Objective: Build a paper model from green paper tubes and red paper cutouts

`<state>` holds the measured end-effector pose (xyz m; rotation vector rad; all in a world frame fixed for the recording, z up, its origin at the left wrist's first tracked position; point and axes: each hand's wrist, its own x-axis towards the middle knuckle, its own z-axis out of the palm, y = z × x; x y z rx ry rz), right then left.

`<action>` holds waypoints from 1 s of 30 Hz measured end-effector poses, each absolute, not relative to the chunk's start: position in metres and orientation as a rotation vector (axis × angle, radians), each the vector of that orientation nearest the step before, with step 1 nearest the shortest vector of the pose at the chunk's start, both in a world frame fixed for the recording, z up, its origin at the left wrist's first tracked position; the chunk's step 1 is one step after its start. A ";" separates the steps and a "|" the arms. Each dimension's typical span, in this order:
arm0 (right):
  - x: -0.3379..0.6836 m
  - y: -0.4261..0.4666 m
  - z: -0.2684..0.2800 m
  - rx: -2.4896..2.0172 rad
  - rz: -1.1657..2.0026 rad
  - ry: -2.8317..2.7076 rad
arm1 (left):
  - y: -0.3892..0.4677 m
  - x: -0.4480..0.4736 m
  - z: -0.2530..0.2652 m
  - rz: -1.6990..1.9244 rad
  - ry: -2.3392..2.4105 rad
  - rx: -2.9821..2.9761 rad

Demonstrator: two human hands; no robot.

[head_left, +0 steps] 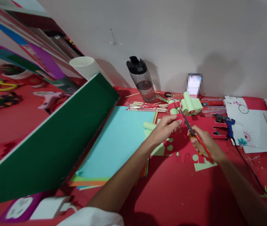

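My right hand (pixel 201 141) grips a pair of scissors (pixel 200 142) with red and yellow handles, blades pointing up and to the left. Pinched in my left hand (pixel 167 127) is a small piece of red paper (pixel 181 118), right beside the blades. Whether the blades touch the paper is hard to tell. Just beyond my hands sits a light green paper model (pixel 194 106) with rolled parts and red trim. Below them lie green paper scraps (pixel 203 165) with round cut-outs, on the red surface.
Coloured paper sheets (pixel 117 135) lie left of my arms, beside a green panel (pixel 60 135). A water bottle (pixel 144 83) stands by the wall, near wooden sticks (pixel 147 106). On the right are a blue glue gun (pixel 229 125), its black cord, and a patterned white sheet (pixel 253 131).
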<state>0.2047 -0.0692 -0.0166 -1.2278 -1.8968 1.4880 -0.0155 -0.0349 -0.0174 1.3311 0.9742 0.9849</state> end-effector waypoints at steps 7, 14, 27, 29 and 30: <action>0.205 -0.069 -0.017 -1.226 1.471 -1.913 | -0.035 -0.015 -0.019 1.012 0.969 1.309; 0.205 -0.070 -0.015 -1.225 1.457 -1.941 | -0.035 -0.013 -0.020 1.061 0.975 1.326; 0.204 -0.070 -0.021 -1.219 1.446 -1.903 | -0.035 -0.013 -0.022 1.070 1.003 1.378; 0.204 -0.069 -0.021 -1.216 1.449 -1.915 | -0.034 -0.013 -0.022 1.060 1.009 1.384; 0.205 -0.069 -0.020 -1.212 1.451 -1.923 | -0.034 -0.014 -0.022 1.053 1.012 1.389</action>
